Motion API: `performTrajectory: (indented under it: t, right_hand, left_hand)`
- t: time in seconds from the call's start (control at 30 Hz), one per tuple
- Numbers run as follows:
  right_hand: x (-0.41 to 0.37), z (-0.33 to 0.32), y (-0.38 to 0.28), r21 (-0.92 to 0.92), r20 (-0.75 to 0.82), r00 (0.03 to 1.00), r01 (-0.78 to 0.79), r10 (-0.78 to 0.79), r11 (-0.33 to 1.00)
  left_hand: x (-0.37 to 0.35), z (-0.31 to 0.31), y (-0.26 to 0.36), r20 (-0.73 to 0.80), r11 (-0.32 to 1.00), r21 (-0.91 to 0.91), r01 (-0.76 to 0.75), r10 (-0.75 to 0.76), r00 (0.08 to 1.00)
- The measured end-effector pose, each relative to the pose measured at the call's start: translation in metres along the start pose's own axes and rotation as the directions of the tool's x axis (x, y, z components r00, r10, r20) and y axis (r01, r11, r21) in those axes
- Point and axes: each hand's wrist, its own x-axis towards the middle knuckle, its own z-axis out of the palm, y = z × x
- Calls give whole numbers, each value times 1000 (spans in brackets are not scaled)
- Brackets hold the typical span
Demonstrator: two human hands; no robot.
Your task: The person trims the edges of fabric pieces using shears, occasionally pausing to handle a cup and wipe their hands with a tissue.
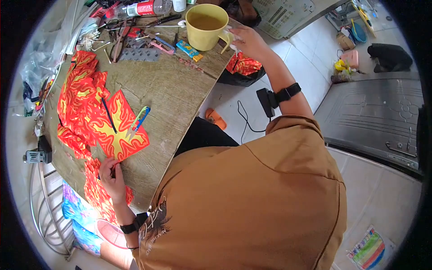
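Observation:
My right hand (249, 41) is closed on the handle of a yellow mug (204, 27) with brownish liquid in it, which stands at the far end of the wooden table (180, 94). My left hand (112, 177) pinches the near tip of a red and yellow flame-shaped cutout (118, 135) lying flat on the table. On that cutout rest green-and-blue thread snips (138, 120) and a dark pen (109, 115). More flame cutouts (76, 85) are piled beyond it, and others (96, 194) lie beneath my left wrist. Both wrists carry black bands.
Tools, scissors, a bottle (144, 8), a blister pack (139, 55) and a small orange-blue packet (189, 50) clutter the table's far end. A black bag with red scraps (243, 69), an orange slipper (216, 119) and a cable lie on the tiled floor. A metal panel (373, 117) stands beside me.

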Motion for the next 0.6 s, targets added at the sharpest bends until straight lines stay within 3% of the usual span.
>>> performTrajectory:
  t: [0.13,0.27,0.37,0.4,0.5,0.53,0.6]
  right_hand:
    - [-14,-9,-31,14,63,998,-30,30,999]
    - [-31,-7,-54,74,-36,998,-48,51,996]
    - [-42,-7,-65,83,65,967,-251,246,964]
    - [-46,-7,-68,82,64,967,-250,245,965]
    - [-58,-7,-69,132,-281,932,-198,228,971]
    - [-58,-9,-66,132,-280,933,-195,225,972]
    - [-57,-15,-60,366,-527,802,-85,282,927]
  left_hand:
    - [0,1,-1,1,1000,-1,-4,4,1000]
    - [0,1,-2,2,1000,-16,-3,3,1000]
    - [-1,0,-2,3,1000,-15,-2,2,1000]
    - [-1,0,-2,4,1000,-9,-1,1,1000]
    - [-1,0,-1,9,1000,-4,9,-9,1000]
    - [-1,0,-1,11,1000,-2,17,-17,1000]
    - [-2,0,-2,14,999,1,33,-33,999]
